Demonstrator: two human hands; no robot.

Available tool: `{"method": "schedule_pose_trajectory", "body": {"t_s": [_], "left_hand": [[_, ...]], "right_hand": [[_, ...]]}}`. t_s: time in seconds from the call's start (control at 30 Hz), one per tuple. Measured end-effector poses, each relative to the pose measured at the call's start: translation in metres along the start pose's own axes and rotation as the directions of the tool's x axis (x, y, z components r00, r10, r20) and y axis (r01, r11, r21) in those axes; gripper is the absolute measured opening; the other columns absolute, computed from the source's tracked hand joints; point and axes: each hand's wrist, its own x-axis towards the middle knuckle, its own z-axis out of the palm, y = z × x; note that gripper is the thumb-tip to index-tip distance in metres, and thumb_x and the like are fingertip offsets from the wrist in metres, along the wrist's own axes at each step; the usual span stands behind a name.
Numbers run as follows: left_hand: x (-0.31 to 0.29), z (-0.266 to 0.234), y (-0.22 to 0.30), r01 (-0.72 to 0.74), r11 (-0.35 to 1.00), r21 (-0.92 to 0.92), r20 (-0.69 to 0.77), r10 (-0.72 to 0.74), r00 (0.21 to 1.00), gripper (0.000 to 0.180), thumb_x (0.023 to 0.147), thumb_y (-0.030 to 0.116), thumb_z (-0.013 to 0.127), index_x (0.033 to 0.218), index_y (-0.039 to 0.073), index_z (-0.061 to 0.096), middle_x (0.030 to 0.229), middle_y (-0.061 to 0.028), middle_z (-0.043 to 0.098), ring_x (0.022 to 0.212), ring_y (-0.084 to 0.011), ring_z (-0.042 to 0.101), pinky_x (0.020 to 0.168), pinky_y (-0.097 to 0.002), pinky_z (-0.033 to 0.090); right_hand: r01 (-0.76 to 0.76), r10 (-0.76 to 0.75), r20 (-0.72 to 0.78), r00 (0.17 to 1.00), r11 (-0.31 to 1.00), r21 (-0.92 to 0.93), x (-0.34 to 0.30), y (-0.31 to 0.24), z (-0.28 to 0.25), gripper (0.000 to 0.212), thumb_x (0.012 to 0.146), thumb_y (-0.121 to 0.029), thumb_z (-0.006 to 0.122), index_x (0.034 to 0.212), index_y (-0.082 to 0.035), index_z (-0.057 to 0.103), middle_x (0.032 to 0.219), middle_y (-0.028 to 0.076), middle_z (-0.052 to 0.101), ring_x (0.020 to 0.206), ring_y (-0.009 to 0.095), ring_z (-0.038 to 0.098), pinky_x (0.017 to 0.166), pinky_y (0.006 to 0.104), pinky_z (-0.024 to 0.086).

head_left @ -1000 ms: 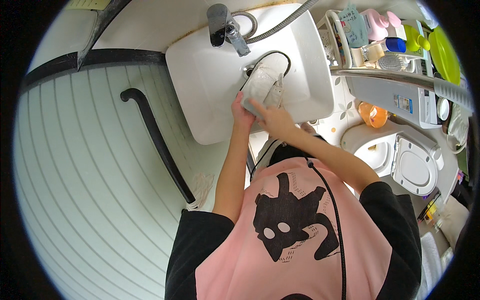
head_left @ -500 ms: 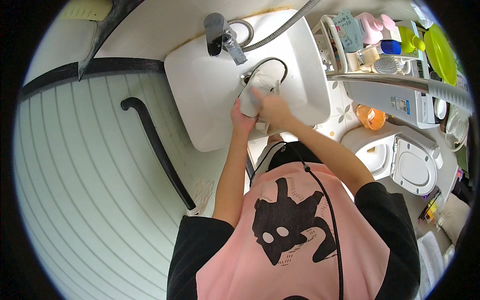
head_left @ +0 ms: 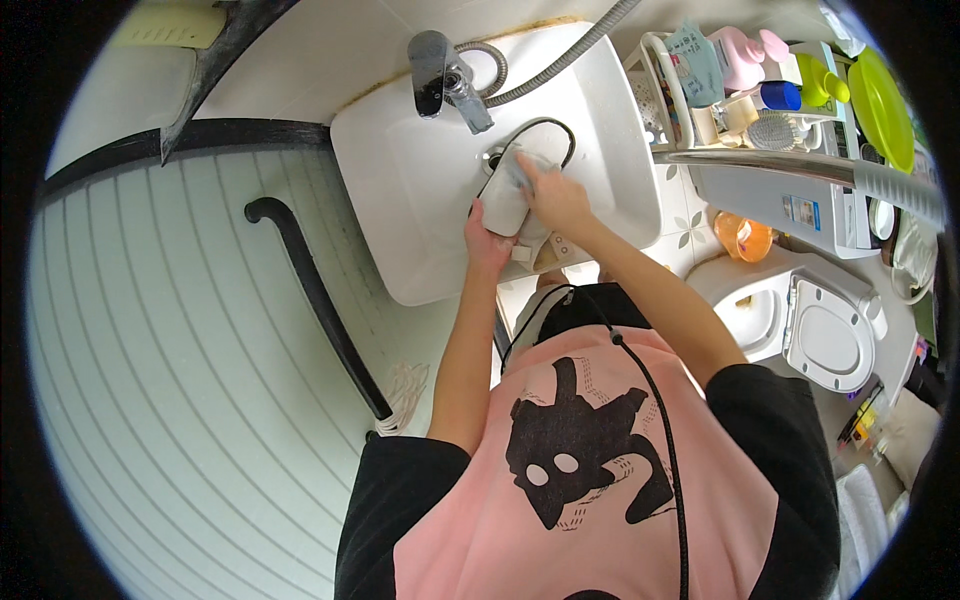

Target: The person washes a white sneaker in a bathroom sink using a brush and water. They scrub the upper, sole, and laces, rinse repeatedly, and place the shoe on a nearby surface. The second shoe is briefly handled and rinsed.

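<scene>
Over the white sink (head_left: pixel 400 220), I hold a pale, bag-like item (head_left: pixel 506 208) with black edging. A thin black loop (head_left: pixel 571 140) stretches from its far end into the basin; its exact kind is unclear. My left hand (head_left: pixel 487 243) grips its near left end, with the thumb along the side. My right hand (head_left: pixel 556 200) presses a thin greyish-white cloth or wipe (head_left: pixel 520 172) onto its upper surface. A beige flap with small holes (head_left: pixel 550 254) hangs by the sink's near edge, partly hidden beneath my right forearm.
A grey faucet (head_left: pixel 450 85) and ribbed hose (head_left: pixel 560 62) are at the sink's back. On the right stand a white rack (head_left: pixel 690 125) of bottles, a metal bar (head_left: pixel 760 160), an orange bin (head_left: pixel 742 236) and a toilet (head_left: pixel 745 315). Left is a glass panel (head_left: pixel 180 330) with a black handle (head_left: pixel 310 290).
My right hand has slid away from me along the pale item with the cloth, uncovering its near end and the beige flap. My left hand keeps its grip.
</scene>
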Motion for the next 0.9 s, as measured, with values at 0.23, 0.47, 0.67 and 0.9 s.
{"method": "schedule_pose_trajectory", "body": {"t_s": [0.23, 0.47, 0.67, 0.9], "left_hand": [[0.009, -0.016, 0.0, -0.02, 1.0, 0.018, 0.019, 0.02, 1.0, 0.046, 0.089, 0.039, 0.032, 0.118, 0.004, 0.041, 0.117, -0.0113, 0.047, 0.108, -0.0268, 0.045, 0.091, -0.0421, 0.036], [0.004, -0.005, 0.0, -0.007, 1.0, -0.013, 0.024, 0.008, 1.0, 0.043, 0.089, 0.037, 0.031, 0.118, 0.008, 0.042, 0.115, -0.0087, 0.049, 0.105, -0.0256, 0.047, 0.088, -0.0451, 0.036], [0.003, 0.005, 0.007, -0.331, 0.877, 0.349, 0.025, 0.344, 0.939, 0.036, 0.085, 0.019, 0.044, 0.117, 0.004, 0.042, 0.118, -0.0129, 0.046, 0.108, -0.0293, 0.045, 0.093, -0.0426, 0.033], [-0.025, 0.011, 0.027, -0.322, -0.571, 0.755, 0.449, 0.092, 0.889, 0.082, 0.06, 0.039, 0.068, 0.124, 0.001, 0.033, 0.13, -0.0228, 0.028, 0.122, -0.0362, 0.023, 0.094, -0.0561, 0.022]], "right_hand": [[0.197, -0.182, 0.075, 0.98, 0.911, -0.361, -0.021, -0.008, 0.022, 0.049, 0.078, -0.022, 0.049, 0.124, -0.025, 0.033, 0.081, 0.016, 0.058, 0.078, 0.033, 0.057, 0.062, 0.0423, 0.047], [0.1, -0.13, -0.095, 0.987, 0.958, -0.268, 0.008, 0.036, -0.005, 0.052, 0.078, -0.025, 0.052, 0.126, -0.023, 0.032, 0.078, 0.019, 0.057, 0.07, 0.036, 0.056, 0.062, 0.0427, 0.045], [0.152, -0.116, -0.305, 0.945, 0.984, 0.096, -0.003, 0.064, -0.003, 0.054, 0.079, -0.026, 0.054, 0.128, -0.02, 0.03, 0.067, 0.022, 0.055, 0.064, 0.035, 0.056, 0.058, 0.0416, 0.042], [0.088, -0.061, -0.242, 0.968, 0.991, 0.102, -0.029, 0.053, 0.007, 0.056, 0.079, -0.024, 0.053, 0.129, -0.016, 0.029, 0.079, 0.022, 0.057, 0.072, 0.037, 0.056, 0.066, 0.0418, 0.043]]}}
